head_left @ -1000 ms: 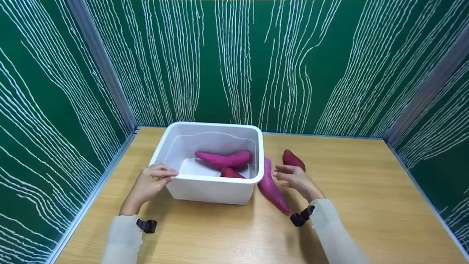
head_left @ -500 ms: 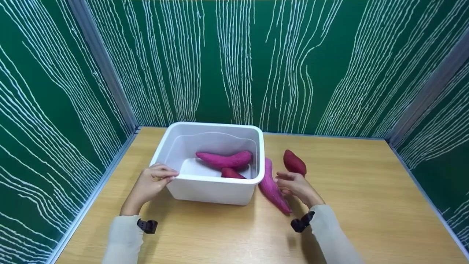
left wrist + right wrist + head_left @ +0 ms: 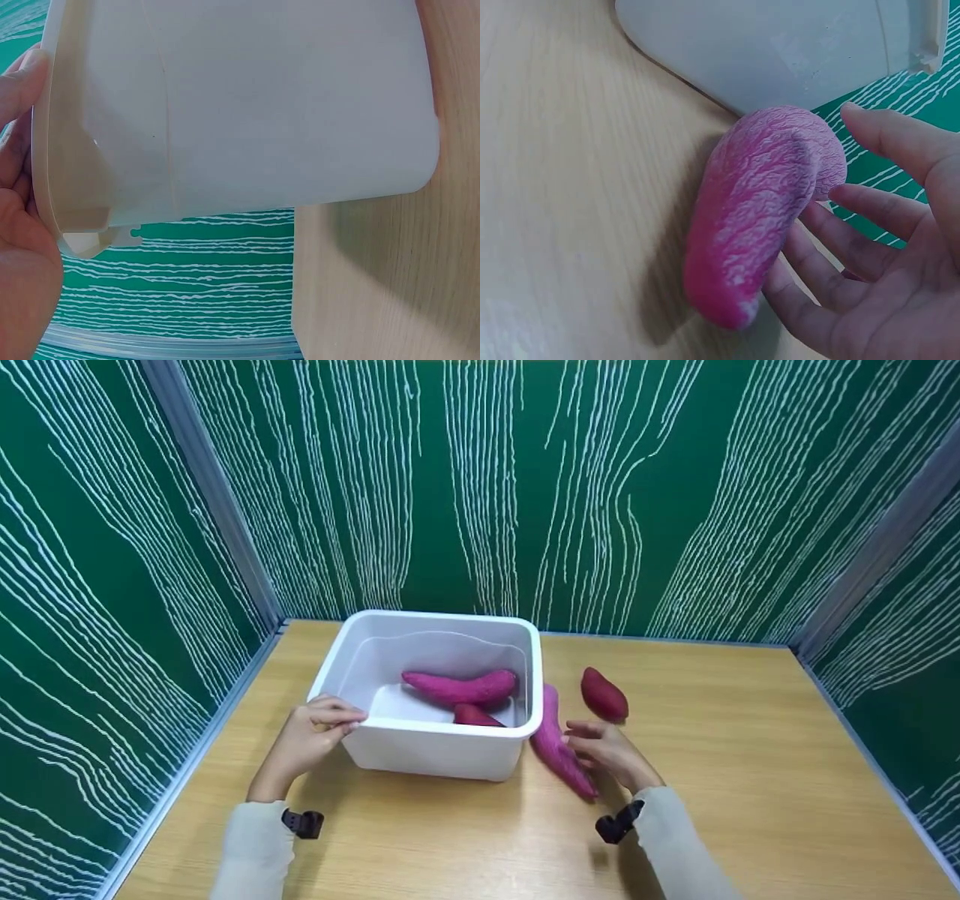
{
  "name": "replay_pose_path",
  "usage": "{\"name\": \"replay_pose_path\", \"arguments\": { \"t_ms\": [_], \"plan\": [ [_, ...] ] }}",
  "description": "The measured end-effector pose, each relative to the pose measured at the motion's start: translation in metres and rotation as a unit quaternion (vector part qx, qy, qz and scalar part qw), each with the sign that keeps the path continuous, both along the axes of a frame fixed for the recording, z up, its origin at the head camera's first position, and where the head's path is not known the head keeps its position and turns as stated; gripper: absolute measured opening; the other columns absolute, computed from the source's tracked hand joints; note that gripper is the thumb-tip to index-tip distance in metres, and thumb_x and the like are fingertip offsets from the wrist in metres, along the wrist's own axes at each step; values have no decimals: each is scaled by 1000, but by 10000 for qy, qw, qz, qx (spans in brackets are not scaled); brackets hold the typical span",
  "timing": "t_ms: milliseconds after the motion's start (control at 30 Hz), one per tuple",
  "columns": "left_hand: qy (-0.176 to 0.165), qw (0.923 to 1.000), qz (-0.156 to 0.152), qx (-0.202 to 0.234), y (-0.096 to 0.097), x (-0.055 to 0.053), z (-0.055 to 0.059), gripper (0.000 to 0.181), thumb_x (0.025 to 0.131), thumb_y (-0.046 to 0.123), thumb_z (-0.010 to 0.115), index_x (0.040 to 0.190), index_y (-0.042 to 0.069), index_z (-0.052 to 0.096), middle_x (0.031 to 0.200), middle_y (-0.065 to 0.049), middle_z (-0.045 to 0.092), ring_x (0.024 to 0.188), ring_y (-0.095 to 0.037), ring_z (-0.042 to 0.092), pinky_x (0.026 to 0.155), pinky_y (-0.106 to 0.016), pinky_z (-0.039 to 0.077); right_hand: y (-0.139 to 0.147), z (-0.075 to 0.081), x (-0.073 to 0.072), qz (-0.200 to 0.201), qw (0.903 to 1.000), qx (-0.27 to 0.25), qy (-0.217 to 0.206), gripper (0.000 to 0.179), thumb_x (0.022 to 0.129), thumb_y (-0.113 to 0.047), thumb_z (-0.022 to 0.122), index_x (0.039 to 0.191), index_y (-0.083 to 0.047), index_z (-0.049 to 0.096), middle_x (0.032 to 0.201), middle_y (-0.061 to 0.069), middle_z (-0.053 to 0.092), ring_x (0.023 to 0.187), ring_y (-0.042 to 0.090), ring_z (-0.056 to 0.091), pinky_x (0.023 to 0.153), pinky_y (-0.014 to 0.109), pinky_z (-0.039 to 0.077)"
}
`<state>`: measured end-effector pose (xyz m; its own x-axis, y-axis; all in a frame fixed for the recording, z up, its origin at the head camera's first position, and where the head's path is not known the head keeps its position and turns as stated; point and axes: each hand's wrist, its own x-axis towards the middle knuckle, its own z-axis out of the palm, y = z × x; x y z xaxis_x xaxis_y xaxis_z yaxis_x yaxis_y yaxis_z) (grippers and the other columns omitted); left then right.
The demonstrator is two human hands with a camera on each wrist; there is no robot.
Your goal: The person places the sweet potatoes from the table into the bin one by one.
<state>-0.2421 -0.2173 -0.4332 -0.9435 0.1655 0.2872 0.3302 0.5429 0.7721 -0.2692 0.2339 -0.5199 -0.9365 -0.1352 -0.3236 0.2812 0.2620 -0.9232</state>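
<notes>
My left hand [image 3: 313, 736] pinches the front left rim of a white plastic bin [image 3: 427, 754]; in the left wrist view the thumb and fingers [image 3: 21, 90] lie along that rim. Inside the bin are a long magenta sweet potato [image 3: 461, 688] and a dark red sweet potato [image 3: 474, 715], partly hidden by the front wall. Beside the bin's right wall lies another long magenta sweet potato [image 3: 750, 210]. My right hand [image 3: 611, 751] is at its right side, fingers spread and fingertips right at its skin, thumb held apart. A dark red sweet potato [image 3: 604, 694] lies just behind that hand.
The wooden table [image 3: 750, 750] is bounded by green panels [image 3: 480, 487] with white wavy lines at the back and both sides. Grey metal posts [image 3: 217, 495] stand at the back corners. Each wrist carries a small black camera [image 3: 304, 824].
My right hand has come down and toward me, from over the dark red sweet potato to the side of the long magenta one. The left hand and bin stay put.
</notes>
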Motion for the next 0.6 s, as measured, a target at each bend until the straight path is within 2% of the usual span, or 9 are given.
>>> {"name": "replay_pose_path", "arguments": {
  "t_ms": [133, 233, 300, 400, 500, 600],
  "plan": [
    [-24, 10000, -5, -2, 0, 0, -1, 22, 82, -2, 71, 92, 15, 79, 95, 0, 71, 98, -17, 60, 99, -40, 44, 0, -4, 1, -5, 10000, 28, 7, 66, 88, -27, 70, 141, 1, 42, 141, 23, 48, 97, 14, 62, 87, 30, 52],
    [7, 10000, -28, -8, 0, 0, -1, 22, 82, -3, 71, 93, 15, 78, 95, -1, 71, 98, -18, 60, 100, -42, 44, 0, -8, 1, -35, 10000, 27, -15, 66, 87, -26, 71, 140, 2, 44, 136, 21, 53, 75, 9, 55, 70, 23, 49],
    [15, 10000, -16, -27, 0, 0, -2, 23, 81, -3, 71, 93, 15, 78, 95, 0, 71, 98, -17, 60, 99, -41, 44, -1, -10, 2, -62, 10000, 65, -16, 65, 86, -26, 71, 140, 1, 45, 131, 18, 56, 67, 9, 49, 64, 23, 45],
    [70, 10000, -25, 35, 0, 0, -2, 21, 81, -2, 72, 92, 15, 79, 94, 0, 71, 96, -14, 59, 96, -35, 46, -1, -12, 4, -25, 9997, 214, 97, 65, 85, -28, 72, 139, 0, 47, 130, 15, 57, 73, 11, 49, 68, 24, 44],
    [119, 9999, -33, 100, 1, 0, -2, 20, 80, -2, 73, 91, 14, 79, 93, 0, 71, 95, -11, 59, 90, -26, 46, -1, -14, 5, 6, 9993, 325, 207, 64, 85, -29, 73, 138, -1, 49, 135, 16, 55, 88, 13, 52, 78, 25, 44],
    [119, 9999, -30, 109, 0, 0, -3, 18, 80, -1, 73, 92, 12, 78, 93, 0, 71, 94, -11, 59, 89, -22, 46, -1, -16, 6, 50, 9991, 333, 253, 64, 85, -28, 72, 139, -1, 48, 139, 18, 52, 98, 15, 53, 83, 26, 44]
  ]
}}
